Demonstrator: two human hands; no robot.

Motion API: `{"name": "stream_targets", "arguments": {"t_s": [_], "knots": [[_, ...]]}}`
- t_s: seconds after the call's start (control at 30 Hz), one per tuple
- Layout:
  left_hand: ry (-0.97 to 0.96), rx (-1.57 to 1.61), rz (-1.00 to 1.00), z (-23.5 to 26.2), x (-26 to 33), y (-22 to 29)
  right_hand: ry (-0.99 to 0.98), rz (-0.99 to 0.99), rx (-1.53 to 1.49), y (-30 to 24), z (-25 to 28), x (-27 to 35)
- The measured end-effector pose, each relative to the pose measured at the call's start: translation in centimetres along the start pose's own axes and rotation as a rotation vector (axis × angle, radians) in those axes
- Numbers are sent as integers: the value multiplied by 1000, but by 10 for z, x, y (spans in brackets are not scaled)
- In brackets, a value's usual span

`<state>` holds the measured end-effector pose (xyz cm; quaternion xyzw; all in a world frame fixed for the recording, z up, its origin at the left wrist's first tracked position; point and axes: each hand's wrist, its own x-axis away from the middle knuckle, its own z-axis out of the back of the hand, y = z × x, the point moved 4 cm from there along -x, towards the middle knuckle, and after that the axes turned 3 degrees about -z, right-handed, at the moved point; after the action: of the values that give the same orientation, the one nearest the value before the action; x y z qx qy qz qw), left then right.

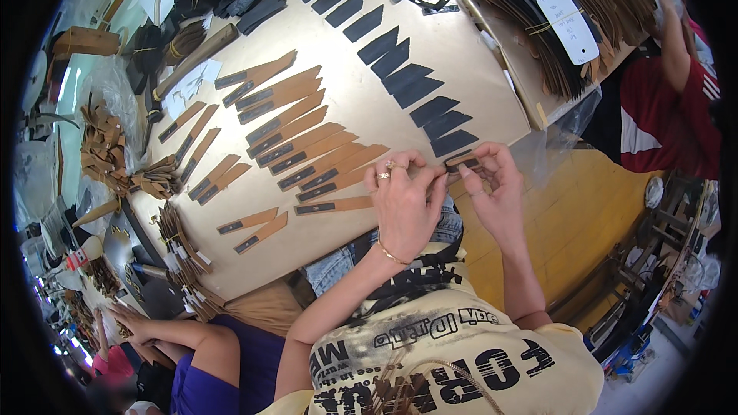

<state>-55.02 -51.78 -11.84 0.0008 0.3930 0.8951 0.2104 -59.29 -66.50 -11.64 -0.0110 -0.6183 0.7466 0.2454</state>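
Near the table's front edge, my left hand (405, 204) and my right hand (496, 194) are close together, fingertips pinched on a small brown leather strip with a dark patch (461, 160). Part of the strip is hidden by my fingers. Left of my hands lie several tan leather strips (327, 155) with pointed ends, each with a dark rectangular patch at one end. Beyond my hands, a slanting row of black strips (411, 81) runs toward the table's far side. The closest black strip (453, 142) is just beyond my fingertips.
Tied bundles of brown strips (104, 146) and black strips (250, 0) crowd the left and far table (430, 0) edges. A white tag (567, 24) lies on a large bundle at far right. Another person's arm (196, 334) is at lower left; someone in red (665, 115) is at right.
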Motion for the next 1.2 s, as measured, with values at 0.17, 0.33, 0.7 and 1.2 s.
{"name": "stream_targets", "arguments": {"t_s": [0.17,0.33,0.7,1.2], "knots": [[22,-42,44,0,-2,2,37,-74,-172,7,3,-2],[37,-63,30,-5,0,4,31,-7,-231,15,4,-7],[211,-75,12,108,8,-61,9,-27,-93,17,6,-11],[121,-749,24,232,-104,-254,0,38,-92,11,2,-9]]}}
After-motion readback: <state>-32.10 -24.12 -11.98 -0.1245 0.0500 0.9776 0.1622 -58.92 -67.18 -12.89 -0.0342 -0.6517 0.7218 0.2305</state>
